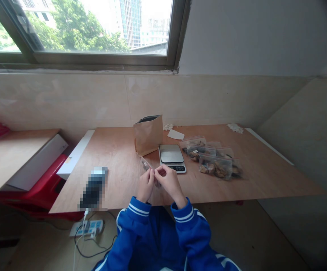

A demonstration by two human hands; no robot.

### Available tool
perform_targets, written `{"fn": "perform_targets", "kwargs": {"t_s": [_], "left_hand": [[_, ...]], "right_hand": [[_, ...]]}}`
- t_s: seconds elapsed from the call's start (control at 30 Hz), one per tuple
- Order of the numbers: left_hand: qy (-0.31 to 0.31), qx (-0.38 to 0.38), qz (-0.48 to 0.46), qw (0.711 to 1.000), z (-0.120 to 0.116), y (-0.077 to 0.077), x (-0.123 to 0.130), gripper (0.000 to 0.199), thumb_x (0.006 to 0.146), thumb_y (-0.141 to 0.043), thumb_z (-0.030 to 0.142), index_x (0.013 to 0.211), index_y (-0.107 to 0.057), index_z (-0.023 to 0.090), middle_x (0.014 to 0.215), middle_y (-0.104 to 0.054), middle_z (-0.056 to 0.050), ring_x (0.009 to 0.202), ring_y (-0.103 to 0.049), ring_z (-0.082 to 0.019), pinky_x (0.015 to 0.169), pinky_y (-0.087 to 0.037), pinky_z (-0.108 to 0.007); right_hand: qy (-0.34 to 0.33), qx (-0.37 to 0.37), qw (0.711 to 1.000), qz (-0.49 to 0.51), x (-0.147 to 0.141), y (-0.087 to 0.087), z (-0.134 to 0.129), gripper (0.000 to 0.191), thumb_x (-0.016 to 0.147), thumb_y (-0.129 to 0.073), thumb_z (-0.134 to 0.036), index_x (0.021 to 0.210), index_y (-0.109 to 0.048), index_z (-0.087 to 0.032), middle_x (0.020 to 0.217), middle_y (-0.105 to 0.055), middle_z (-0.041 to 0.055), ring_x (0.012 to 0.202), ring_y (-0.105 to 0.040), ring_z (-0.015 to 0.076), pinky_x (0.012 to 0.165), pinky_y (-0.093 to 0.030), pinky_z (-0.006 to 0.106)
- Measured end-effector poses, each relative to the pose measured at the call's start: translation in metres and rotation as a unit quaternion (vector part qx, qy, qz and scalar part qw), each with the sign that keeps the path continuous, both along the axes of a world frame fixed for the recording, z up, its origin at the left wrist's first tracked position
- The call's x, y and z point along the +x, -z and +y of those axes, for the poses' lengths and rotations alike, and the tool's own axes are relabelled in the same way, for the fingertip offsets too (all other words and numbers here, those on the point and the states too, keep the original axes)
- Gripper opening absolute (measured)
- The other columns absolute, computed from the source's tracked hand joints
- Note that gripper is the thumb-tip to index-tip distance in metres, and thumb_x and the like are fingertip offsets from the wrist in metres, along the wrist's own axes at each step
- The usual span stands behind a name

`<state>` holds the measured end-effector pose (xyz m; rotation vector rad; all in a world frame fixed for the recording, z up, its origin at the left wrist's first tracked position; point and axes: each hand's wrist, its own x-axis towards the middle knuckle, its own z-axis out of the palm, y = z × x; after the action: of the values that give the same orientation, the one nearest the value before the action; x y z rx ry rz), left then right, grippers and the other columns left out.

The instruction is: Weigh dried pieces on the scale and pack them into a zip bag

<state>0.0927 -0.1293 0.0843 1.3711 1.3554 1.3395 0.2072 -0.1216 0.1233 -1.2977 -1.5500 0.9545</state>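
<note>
My left hand (145, 185) and my right hand (170, 181) meet above the near edge of a plywood table (118, 180), both pinching a small clear plastic bag (145, 164). The fingers hide most of the bag, and its contents are hard to make out. Just beyond my right hand stands a digital kitchen scale (171, 158) with nothing on it. A brown kraft paper bag (148, 134) stands open to the left of the scale. To the right lie several clear zip bags of dried brown slices (214, 165), possibly mushroom.
A pixelated, phone-sized object (93, 188) lies at the table's left front, with a white cable running down to a power strip (87, 227) on the floor. Scraps of white paper (176, 134) lie at the back. A red stool (42, 188) stands left of the table.
</note>
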Motion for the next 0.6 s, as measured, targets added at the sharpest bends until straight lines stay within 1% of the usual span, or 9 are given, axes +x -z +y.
{"fn": "perform_targets", "kwargs": {"t_s": [0.07, 0.13, 0.17, 0.23, 0.3, 0.4, 0.5, 0.57, 0.6], "left_hand": [[-0.021, 0.009, 0.022, 0.999, 0.000, -0.003, -0.006, 0.038, 0.089, -0.046, 0.049, 0.064, -0.052, 0.020, 0.056, -0.051, 0.001, 0.054, -0.048, -0.014, 0.055, -0.034, -0.025], [-0.049, 0.016, 0.034, 0.998, -0.001, -0.004, -0.015, 0.039, 0.090, -0.044, 0.048, 0.063, -0.051, 0.021, 0.054, -0.049, 0.002, 0.053, -0.047, -0.013, 0.055, -0.034, -0.025], [-0.056, 0.018, 0.034, 0.998, -0.001, -0.004, -0.019, 0.040, 0.090, -0.043, 0.048, 0.061, -0.049, 0.021, 0.054, -0.048, 0.002, 0.053, -0.046, -0.013, 0.056, -0.034, -0.026], [-0.050, 0.022, 0.004, 0.998, 0.002, 0.000, -0.025, 0.044, 0.090, -0.041, 0.050, 0.059, -0.047, 0.020, 0.056, -0.050, 0.001, 0.056, -0.048, -0.014, 0.059, -0.037, -0.026], [-0.065, 0.024, -0.085, 0.994, 0.009, 0.008, -0.024, 0.046, 0.091, -0.037, 0.053, 0.062, -0.049, 0.020, 0.063, -0.054, -0.001, 0.064, -0.053, -0.015, 0.064, -0.043, -0.027], [-0.108, -0.010, -0.248, 0.963, 0.026, 0.028, -0.012, 0.050, 0.091, -0.031, 0.059, 0.080, -0.059, 0.019, 0.078, -0.064, -0.004, 0.076, -0.061, -0.017, 0.071, -0.050, -0.031], [-0.033, -0.051, -0.345, 0.937, 0.046, 0.047, 0.006, 0.058, 0.091, -0.031, 0.062, 0.097, -0.064, 0.015, 0.089, -0.069, -0.010, 0.083, -0.065, -0.022, 0.073, -0.053, -0.037], [-0.003, -0.050, -0.371, 0.927, 0.057, 0.054, 0.014, 0.060, 0.092, -0.029, 0.062, 0.101, -0.064, 0.014, 0.090, -0.069, -0.011, 0.081, -0.065, -0.023, 0.070, -0.054, -0.037], [0.002, -0.047, -0.367, 0.929, 0.062, 0.057, 0.017, 0.062, 0.092, -0.027, 0.061, 0.101, -0.065, 0.014, 0.088, -0.069, -0.011, 0.079, -0.065, -0.022, 0.068, -0.054, -0.037]], "right_hand": [[0.086, 0.025, 0.996, -0.010, 0.010, 0.004, 0.007, 0.019, 0.079, -0.059, -0.036, 0.068, -0.057, -0.021, 0.064, -0.067, 0.0022, 0.059, -0.063, 0.0178, 0.061, -0.050, 0.029], [0.188, 0.049, 0.981, -0.010, 0.024, 0.007, 0.016, 0.020, 0.076, -0.061, -0.038, 0.067, -0.053, -0.022, 0.063, -0.065, 0.0024, 0.060, -0.061, 0.0187, 0.062, -0.050, 0.030], [0.215, 0.055, 0.975, -0.001, 0.031, 0.007, 0.020, 0.022, 0.076, -0.061, -0.040, 0.067, -0.052, -0.022, 0.063, -0.064, 0.0025, 0.061, -0.061, 0.0191, 0.062, -0.050, 0.031], [0.199, 0.061, 0.978, 0.036, 0.040, 0.004, 0.025, 0.024, 0.077, -0.061, -0.043, 0.070, -0.050, -0.022, 0.065, -0.065, 0.0030, 0.064, -0.063, 0.0198, 0.064, -0.052, 0.032], [0.145, 0.072, 0.983, 0.086, 0.039, -0.003, 0.027, 0.025, 0.081, -0.059, -0.045, 0.075, -0.049, -0.023, 0.071, -0.067, 0.0038, 0.067, -0.065, 0.0195, 0.067, -0.053, 0.033], [0.088, 0.082, 0.982, 0.144, 0.024, -0.011, 0.029, 0.028, 0.084, -0.057, -0.048, 0.078, -0.045, -0.023, 0.077, -0.068, 0.0037, 0.069, -0.066, 0.0178, 0.071, -0.055, 0.033], [0.065, 0.071, 0.983, 0.156, 0.007, -0.005, 0.035, 0.027, 0.086, -0.054, -0.048, 0.081, -0.045, -0.023, 0.077, -0.066, 0.0029, 0.067, -0.065, 0.0165, 0.069, -0.055, 0.033], [0.084, 0.074, 0.985, 0.135, 0.000, 0.001, 0.039, 0.024, 0.087, -0.054, -0.045, 0.087, -0.046, -0.022, 0.082, -0.066, 0.0045, 0.071, -0.065, 0.0172, 0.069, -0.055, 0.033], [0.107, 0.090, 0.984, 0.112, -0.002, 0.003, 0.041, 0.022, 0.086, -0.054, -0.042, 0.091, -0.047, -0.022, 0.088, -0.065, 0.0061, 0.076, -0.064, 0.0180, 0.071, -0.055, 0.034]]}}
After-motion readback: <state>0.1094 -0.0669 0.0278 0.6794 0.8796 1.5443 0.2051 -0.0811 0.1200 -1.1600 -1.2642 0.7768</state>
